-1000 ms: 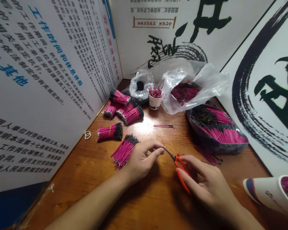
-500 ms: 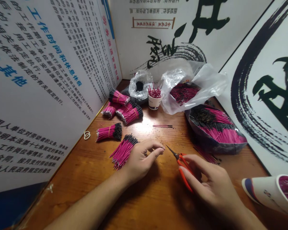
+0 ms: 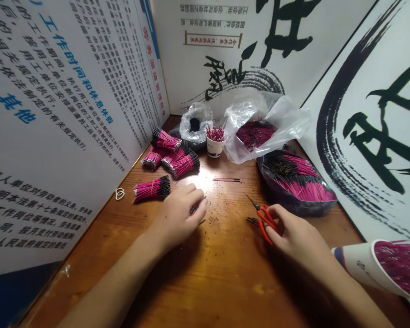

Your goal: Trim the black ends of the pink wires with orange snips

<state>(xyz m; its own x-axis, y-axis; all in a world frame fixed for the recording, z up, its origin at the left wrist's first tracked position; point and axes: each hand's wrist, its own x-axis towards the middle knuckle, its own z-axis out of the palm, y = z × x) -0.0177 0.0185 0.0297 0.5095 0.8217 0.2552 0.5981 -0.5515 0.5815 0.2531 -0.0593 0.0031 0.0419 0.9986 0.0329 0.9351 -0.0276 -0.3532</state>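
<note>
My left hand point(image 3: 177, 216) is curled with its fingers closed, over the spot where a loose heap of pink wires lay. Dark bits show between thumb and fingers, so it seems to grip wires, mostly hidden by the hand. My right hand point(image 3: 289, 232) grips small orange-handled scissors point(image 3: 267, 221), their pointed tips facing up and left. Black wire ends point(image 3: 252, 220) stick out beside the scissor handles; I cannot tell whether they are held or lie on the table. A banded wire bundle point(image 3: 152, 189) lies just beyond my left hand.
More banded bundles point(image 3: 181, 160) are stacked behind. A paper cup point(image 3: 215, 149) of wires stands near clear plastic bags. At right, a dark bag point(image 3: 300, 207) holds many wires; a tilted cup point(image 3: 357, 262) lies nearer. A few loose wires point(image 3: 226, 180) and rubber bands point(image 3: 119, 194) lie on the table.
My left hand has moved left and closed over the loose wires, which no longer show. The scissors have shifted slightly, and black wire ends now show beside them. The view has turned slightly right.
</note>
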